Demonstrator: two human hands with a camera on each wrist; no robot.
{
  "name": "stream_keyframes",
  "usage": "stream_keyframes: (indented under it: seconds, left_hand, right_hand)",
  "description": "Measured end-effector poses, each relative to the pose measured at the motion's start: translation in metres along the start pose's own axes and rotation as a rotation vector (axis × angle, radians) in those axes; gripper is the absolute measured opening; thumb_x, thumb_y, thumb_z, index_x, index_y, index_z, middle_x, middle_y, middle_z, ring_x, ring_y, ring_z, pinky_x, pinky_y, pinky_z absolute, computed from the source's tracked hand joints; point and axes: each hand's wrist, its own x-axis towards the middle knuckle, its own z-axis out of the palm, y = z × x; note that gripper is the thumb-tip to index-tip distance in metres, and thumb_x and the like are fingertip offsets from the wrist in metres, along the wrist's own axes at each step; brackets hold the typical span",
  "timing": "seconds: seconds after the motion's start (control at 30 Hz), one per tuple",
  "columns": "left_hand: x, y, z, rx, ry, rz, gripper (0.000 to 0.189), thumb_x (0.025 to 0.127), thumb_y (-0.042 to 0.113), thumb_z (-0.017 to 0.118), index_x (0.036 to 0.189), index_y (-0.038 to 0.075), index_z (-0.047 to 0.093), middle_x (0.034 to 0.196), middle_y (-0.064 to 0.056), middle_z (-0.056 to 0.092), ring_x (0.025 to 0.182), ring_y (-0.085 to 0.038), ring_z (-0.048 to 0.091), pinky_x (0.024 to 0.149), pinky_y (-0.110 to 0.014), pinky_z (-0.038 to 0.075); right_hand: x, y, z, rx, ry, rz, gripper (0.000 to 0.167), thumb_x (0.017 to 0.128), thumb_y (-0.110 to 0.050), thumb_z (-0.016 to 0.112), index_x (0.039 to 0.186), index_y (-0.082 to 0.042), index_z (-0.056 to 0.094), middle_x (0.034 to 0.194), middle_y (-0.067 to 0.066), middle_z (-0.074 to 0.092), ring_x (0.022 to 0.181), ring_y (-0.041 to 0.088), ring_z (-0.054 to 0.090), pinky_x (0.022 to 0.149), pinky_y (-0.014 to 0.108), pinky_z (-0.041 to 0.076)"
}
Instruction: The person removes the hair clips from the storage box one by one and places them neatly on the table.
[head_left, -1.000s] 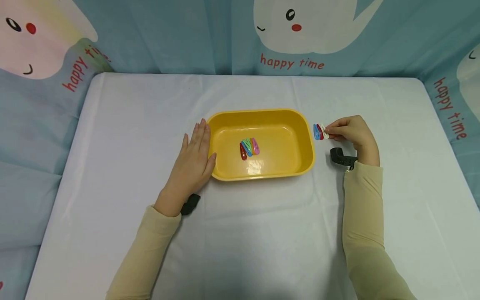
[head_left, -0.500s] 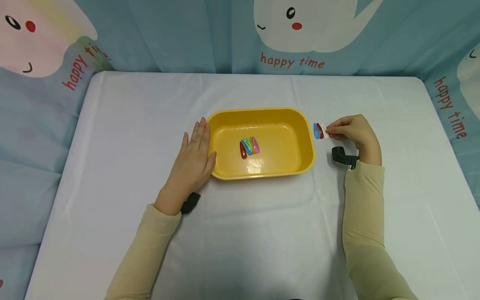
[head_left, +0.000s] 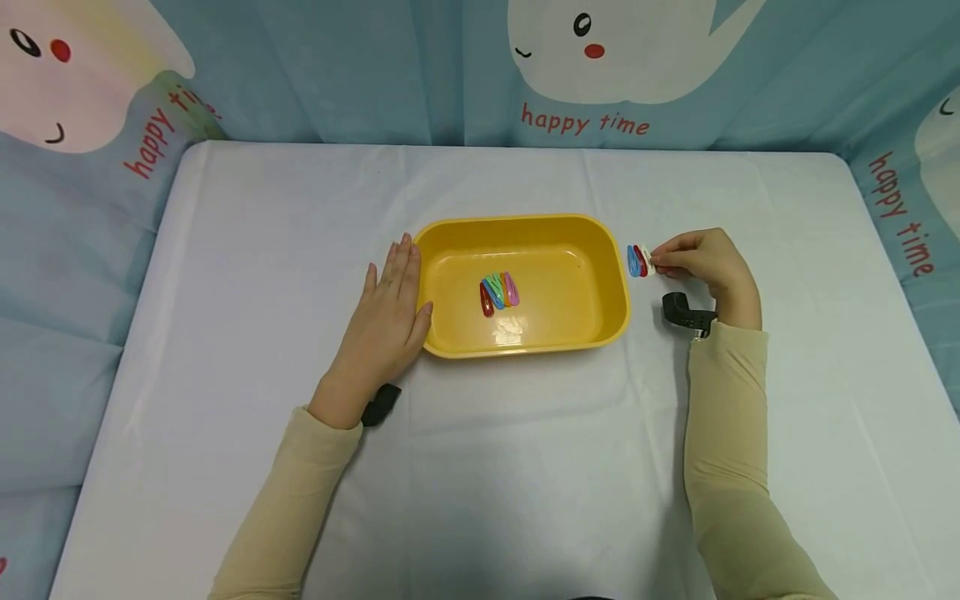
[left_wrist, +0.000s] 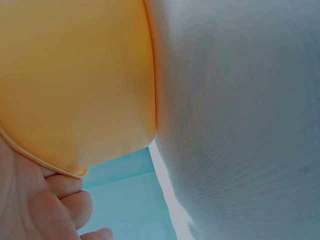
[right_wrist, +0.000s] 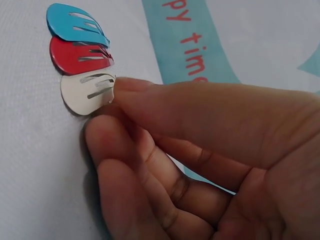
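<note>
My left hand [head_left: 384, 321] lies with straight fingers along the left rim of a yellow plastic tray [head_left: 573, 296]. In the left wrist view, its fingers touch the tray's rim from outside. To the right of the tray, my right hand [head_left: 711, 265] pinches a white snap hair clip [right_wrist: 82, 95] between thumb and fingers. Beside that clip lie a red hair clip [right_wrist: 75, 56] and a blue hair clip [right_wrist: 75, 22], side by side on the white cloth. Inside the tray sits a small row of several hair clips [head_left: 498, 292] in red, blue, green, orange and pink.
A white cloth [head_left: 510, 467] covers the table. Blue curtains [head_left: 337, 75] printed with cartoon shapes hang along the back and sides. A dark curved edge [head_left: 591, 597] shows at the bottom of the head view.
The right hand has shifted only very slightly while staying at the white hair clip. The left hand keeps its place on the tray, and the clips lie as before.
</note>
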Motion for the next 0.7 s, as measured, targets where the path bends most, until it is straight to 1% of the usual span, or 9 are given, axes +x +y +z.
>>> stream_keyframes:
  seconds: [0.1,0.17,0.3,0.4,0.5,0.7]
  left_hand:
    - [0.000,0.000,0.000,0.001,0.000,0.000,0.064,0.099,0.025,0.034,0.148,-0.007,0.007,0.157,-0.016,-0.002,0.144,-0.025,-0.001,0.112,-0.051,0.005]
    - [0.000,0.000,0.000,0.001,0.001,0.000,0.064,0.099,0.025,0.034,0.148,-0.007,0.007,0.157,-0.016,-0.002,0.144,-0.025,-0.001,0.112,-0.051,0.005]
    - [0.000,0.000,0.001,0.000,0.005,0.003,0.064,0.099,0.026,0.033,0.148,-0.007,0.007,0.157,-0.016,-0.001,0.144,-0.025,-0.001,0.112,-0.051,0.005]
    - [0.001,-0.001,0.001,0.000,0.010,0.008,0.064,0.099,0.025,0.033,0.148,-0.007,0.008,0.157,-0.016,-0.001,0.144,-0.025,-0.001,0.112,-0.052,0.006]
    - [0.001,0.000,0.001,-0.002,0.011,0.008,0.064,0.099,0.025,0.033,0.148,-0.007,0.008,0.157,-0.016,-0.001,0.144,-0.026,0.000,0.112,-0.052,0.005]
    - [0.001,0.000,0.000,-0.007,0.003,-0.002,0.065,0.099,0.025,0.035,0.148,-0.007,0.007,0.157,-0.016,-0.001,0.144,-0.025,-0.001,0.112,-0.051,0.004]
  right_hand:
    - [0.001,0.003,-0.002,0.023,-0.014,0.003,0.010,0.084,-0.018,0.072,0.084,-0.009,0.074,0.069,-0.010,0.065,0.062,0.006,0.060,0.063,0.017,0.051]
    - [0.002,0.005,-0.003,0.057,-0.029,0.000,0.008,0.085,-0.017,0.071,0.083,-0.010,0.075,0.071,-0.010,0.066,0.064,0.005,0.062,0.064,0.017,0.052]
    - [0.003,0.010,-0.006,0.179,-0.055,0.006,0.008,0.086,-0.013,0.069,0.081,-0.013,0.076,0.074,-0.007,0.069,0.068,0.007,0.066,0.067,0.019,0.053]
    - [0.003,0.012,-0.008,0.278,-0.060,0.024,0.010,0.086,-0.010,0.069,0.080,-0.013,0.075,0.076,-0.003,0.070,0.069,0.010,0.068,0.067,0.021,0.053]
    - [0.003,0.013,-0.008,0.349,-0.066,0.036,0.009,0.085,-0.008,0.069,0.080,-0.010,0.075,0.077,-0.001,0.071,0.070,0.012,0.069,0.066,0.022,0.054]
    - [0.002,0.013,-0.010,0.408,-0.068,0.032,0.008,0.085,-0.004,0.068,0.082,-0.007,0.075,0.079,0.000,0.071,0.071,0.012,0.069,0.067,0.022,0.054]
